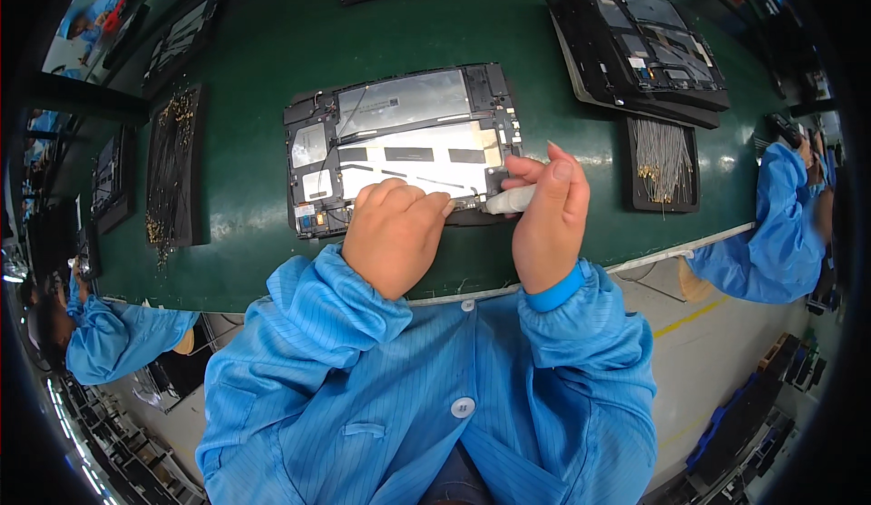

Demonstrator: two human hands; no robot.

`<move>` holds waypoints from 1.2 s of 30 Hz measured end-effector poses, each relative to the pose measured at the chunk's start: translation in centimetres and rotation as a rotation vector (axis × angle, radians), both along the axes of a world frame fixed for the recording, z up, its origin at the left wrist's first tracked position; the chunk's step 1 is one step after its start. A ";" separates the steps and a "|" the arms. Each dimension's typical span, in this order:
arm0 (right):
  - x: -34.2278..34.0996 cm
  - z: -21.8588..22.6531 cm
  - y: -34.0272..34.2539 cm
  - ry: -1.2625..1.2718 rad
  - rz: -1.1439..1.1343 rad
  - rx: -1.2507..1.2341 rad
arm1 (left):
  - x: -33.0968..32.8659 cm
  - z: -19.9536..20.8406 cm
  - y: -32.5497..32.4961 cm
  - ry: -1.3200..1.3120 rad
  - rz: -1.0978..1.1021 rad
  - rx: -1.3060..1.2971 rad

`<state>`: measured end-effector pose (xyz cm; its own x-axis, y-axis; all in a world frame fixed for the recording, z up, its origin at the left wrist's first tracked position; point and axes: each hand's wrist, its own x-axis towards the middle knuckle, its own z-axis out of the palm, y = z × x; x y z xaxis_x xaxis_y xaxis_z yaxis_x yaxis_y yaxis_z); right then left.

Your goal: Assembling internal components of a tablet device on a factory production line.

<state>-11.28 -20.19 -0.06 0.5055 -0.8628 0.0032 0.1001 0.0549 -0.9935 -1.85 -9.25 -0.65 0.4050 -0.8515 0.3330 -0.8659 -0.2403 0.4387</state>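
Gripping white tool, right hand beside opened tablet.

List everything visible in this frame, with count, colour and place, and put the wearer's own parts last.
opened tablet: one, black frame with silvery panels, centre of the table, under both hands
green table: one, dark green, fills the upper half of the view
stack of opened tablets: one stack, black, upper right
tray of thin wires: one, black tray with pale wires, right of centre
tray of gold-tipped wires: one, black, left side
co-worker's sleeve: one, blue, right edge
co-worker's sleeve: one, blue, lower left
white tool: one, white, in the right hand
left hand: one, bare, resting on the tablet's lower edge
right hand: one, bare, blue wristband, gripping the tool
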 end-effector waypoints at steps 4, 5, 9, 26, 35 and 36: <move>-0.1 -1.1 0.1 -0.011 0.019 -0.016 | 0.2 0.0 -0.1 0.013 -0.018 0.013; -0.1 -1.4 0.1 -0.021 0.024 -0.068 | 0.2 0.1 -0.1 0.014 -0.018 0.014; 0.1 -2.0 0.0 -0.065 0.055 -0.141 | 0.1 0.5 -0.3 0.027 -0.018 0.065; 2.2 0.6 -0.9 0.284 0.493 -0.930 | 0.9 0.9 0.1 0.008 -0.084 0.177; -2.8 -0.2 -4.5 0.538 0.289 0.416 | 5.6 1.2 9.7 1.020 0.797 0.018; -2.3 0.1 -4.7 0.532 0.296 0.410 | 5.7 1.9 8.9 1.281 0.758 0.016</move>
<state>-13.59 -24.92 0.04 0.5607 -0.5693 -0.6012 -0.4669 0.3822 -0.7974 3.85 -0.38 1.24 0.7454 -0.3095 -0.5904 0.4271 -0.4583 0.7794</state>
